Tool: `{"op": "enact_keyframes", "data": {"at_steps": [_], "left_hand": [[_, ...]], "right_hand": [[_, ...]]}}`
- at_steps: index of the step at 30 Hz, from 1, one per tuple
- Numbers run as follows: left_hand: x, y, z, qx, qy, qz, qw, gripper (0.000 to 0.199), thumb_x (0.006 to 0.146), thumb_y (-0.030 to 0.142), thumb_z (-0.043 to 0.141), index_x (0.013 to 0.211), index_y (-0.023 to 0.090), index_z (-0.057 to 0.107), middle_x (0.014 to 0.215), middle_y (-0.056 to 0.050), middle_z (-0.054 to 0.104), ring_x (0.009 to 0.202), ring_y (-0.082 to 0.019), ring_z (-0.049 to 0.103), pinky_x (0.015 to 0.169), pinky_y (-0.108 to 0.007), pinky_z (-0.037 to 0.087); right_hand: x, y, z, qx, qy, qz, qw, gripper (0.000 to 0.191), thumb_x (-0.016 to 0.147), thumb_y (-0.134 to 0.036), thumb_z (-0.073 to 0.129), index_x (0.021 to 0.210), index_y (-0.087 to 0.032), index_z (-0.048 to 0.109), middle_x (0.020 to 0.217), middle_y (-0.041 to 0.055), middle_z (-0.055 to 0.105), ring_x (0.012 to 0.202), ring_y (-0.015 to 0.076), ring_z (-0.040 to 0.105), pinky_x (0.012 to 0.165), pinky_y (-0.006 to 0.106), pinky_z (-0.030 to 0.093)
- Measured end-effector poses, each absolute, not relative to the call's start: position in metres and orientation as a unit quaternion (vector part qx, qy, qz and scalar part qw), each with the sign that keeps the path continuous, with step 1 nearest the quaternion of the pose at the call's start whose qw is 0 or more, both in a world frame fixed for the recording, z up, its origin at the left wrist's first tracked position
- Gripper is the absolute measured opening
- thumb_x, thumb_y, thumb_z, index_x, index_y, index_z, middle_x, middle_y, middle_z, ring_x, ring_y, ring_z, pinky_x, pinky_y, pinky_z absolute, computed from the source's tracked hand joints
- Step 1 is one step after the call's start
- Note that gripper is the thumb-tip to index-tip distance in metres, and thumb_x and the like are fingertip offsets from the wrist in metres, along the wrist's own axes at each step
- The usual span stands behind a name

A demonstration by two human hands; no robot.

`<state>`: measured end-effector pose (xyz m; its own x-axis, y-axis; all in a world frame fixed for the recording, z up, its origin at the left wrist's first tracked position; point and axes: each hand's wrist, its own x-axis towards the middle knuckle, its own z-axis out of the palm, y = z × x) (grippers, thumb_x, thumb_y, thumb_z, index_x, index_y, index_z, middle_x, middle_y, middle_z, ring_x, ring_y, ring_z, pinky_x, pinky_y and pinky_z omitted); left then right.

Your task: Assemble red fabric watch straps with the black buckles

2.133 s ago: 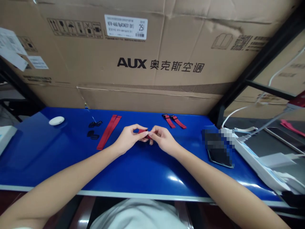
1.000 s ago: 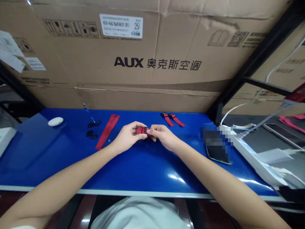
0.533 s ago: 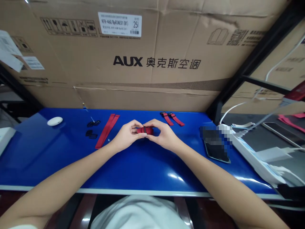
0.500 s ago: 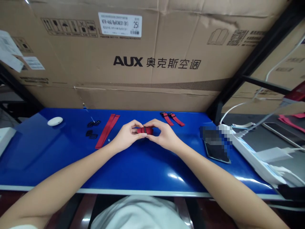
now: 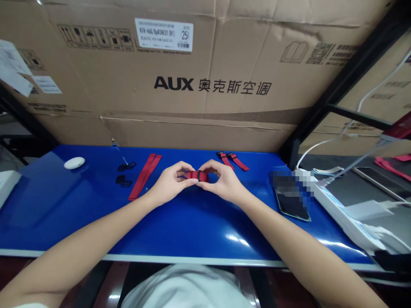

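1 red strap (image 5: 204, 176) w/ 1 blk buckle (image 5: 199, 176), 2 flat red pieces (image 5: 141, 182) on L, 2 buckled straps (image 5: 239, 162) behind R hand (image 5: 223, 182); loose blk buckles (image 5: 123, 181) on L, can't count from where I'm standing. Red strap's long axis approx L–R, buckle crosswise. It's btwn L hand (image 5: 171, 179) & R hand, both pinching it, over blue table (image 5: 180, 233).

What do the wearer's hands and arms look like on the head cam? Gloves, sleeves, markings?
Left hand and right hand: bare, no gloves, rings or markings visible. Left forearm and right forearm: uncovered, no watch or cables. A pale sleeve edge shows bottom left; right sleeve not in view.
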<state>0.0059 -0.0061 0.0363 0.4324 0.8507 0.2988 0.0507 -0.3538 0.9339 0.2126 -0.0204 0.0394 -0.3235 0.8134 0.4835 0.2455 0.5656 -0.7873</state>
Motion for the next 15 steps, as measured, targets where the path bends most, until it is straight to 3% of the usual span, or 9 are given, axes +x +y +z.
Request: {"op": "enact_keyframes", "data": {"at_steps": [6, 15], "left_hand": [[0.0016, -0.0026, 0.0368, 0.703, 0.324, 0.437, 0.459, 0.034, 0.075, 0.031, 0.077, 0.099, 0.018, 0.057, 0.097, -0.005, 0.067, 0.089, -0.017, 0.066, 0.085, -0.033, 0.051], [0.0088, -0.0025, 0.0363, 0.596, 0.302, 0.4, 0.627, 0.028, 0.083, 0.036, 0.069, 0.095, 0.015, 0.055, 0.079, -0.003, 0.069, 0.069, -0.015, 0.068, 0.069, -0.03, 0.054]], "right_hand": [[0.2183, -0.0189, 0.0424, -0.355, -0.75, 0.316, 0.461, 0.028, 0.072, -0.027, 0.075, 0.096, -0.018, 0.063, 0.095, 0.0048, 0.067, 0.09, 0.0197, 0.065, 0.09, 0.037, 0.052], [0.2133, -0.0193, 0.0377, -0.338, -0.767, 0.296, 0.458, 0.03, 0.075, -0.029, 0.074, 0.102, -0.019, 0.064, 0.098, 0.0053, 0.065, 0.091, 0.0189, 0.065, 0.09, 0.037, 0.053]]}}
